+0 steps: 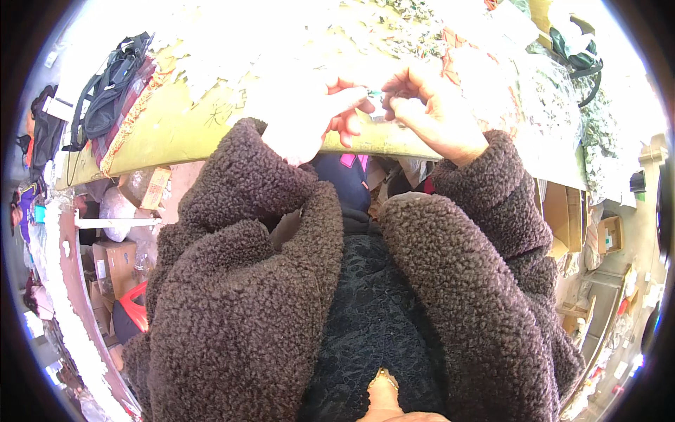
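Apparently the left hand (306,116) has its thumb and forefinger brought together on a small green piece (375,93), its other fingers loosely curled below. The right hand (439,105) is bent in from the opposite side, thumb and forefinger drawn near each other; whether those tips also grip the piece, I cannot tell. The piece sits in the narrow space between the two sets of fingertips, just beyond the left thumb, over the near part of the yellow table (190,137)

Being so small, it should weigh next to nothing, and I would judge it easier to drop than to break. Glare hides whether it is stiff or soft, slick or rough. A light fingertip pinch at each end would suit it best, leaving its middle free

Farther out, green-and-white pieces (404,24) lie spread beyond the hands, a black strapped bundle (116,88) rests well to the left, and a clear plastic bag (555,98) lies to the right
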A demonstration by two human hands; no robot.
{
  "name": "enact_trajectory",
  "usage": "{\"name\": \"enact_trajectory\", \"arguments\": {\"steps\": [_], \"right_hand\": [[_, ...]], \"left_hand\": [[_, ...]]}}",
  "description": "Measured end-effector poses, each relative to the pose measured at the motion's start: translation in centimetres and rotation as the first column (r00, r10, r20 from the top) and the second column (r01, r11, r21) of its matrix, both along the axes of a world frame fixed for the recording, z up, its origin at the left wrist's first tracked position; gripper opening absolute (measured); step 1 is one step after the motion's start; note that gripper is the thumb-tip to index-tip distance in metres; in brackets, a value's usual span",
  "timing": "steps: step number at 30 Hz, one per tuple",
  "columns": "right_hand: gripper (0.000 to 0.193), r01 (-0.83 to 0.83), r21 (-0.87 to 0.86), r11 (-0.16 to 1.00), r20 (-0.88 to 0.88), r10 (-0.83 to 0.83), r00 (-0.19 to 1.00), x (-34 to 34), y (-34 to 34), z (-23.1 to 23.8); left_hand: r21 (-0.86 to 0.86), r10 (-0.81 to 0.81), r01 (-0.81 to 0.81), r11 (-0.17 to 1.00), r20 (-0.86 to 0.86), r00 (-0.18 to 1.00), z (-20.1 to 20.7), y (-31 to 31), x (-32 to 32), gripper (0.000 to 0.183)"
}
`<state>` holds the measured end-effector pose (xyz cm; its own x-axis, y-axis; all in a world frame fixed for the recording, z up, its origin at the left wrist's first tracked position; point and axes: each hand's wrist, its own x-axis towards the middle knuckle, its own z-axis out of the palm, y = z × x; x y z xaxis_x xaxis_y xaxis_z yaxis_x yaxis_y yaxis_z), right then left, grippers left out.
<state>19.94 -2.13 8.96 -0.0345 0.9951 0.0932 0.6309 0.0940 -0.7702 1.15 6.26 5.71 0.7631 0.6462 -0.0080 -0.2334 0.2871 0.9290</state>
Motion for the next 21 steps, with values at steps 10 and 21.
{"name": "enact_trajectory", "arguments": {"steps": [10, 21], "right_hand": [[0.021, 0.089, 0.028, 0.996, -0.047, -0.088, 0.995, -2.9, -2.0, -0.5], [0.026, -0.276, 0.416, 0.867, 0.144, 0.236, 0.961, -4.7, -0.5, -0.7]], "left_hand": [[0.080, 0.031, -0.025, 0.996, -0.074, 0.997, -0.4, -2.1, -2.0, 0.020], [-0.050, -0.094, 0.086, 0.995, -0.204, 0.974, 0.1, -0.2, -4.0, 0.023]]}}
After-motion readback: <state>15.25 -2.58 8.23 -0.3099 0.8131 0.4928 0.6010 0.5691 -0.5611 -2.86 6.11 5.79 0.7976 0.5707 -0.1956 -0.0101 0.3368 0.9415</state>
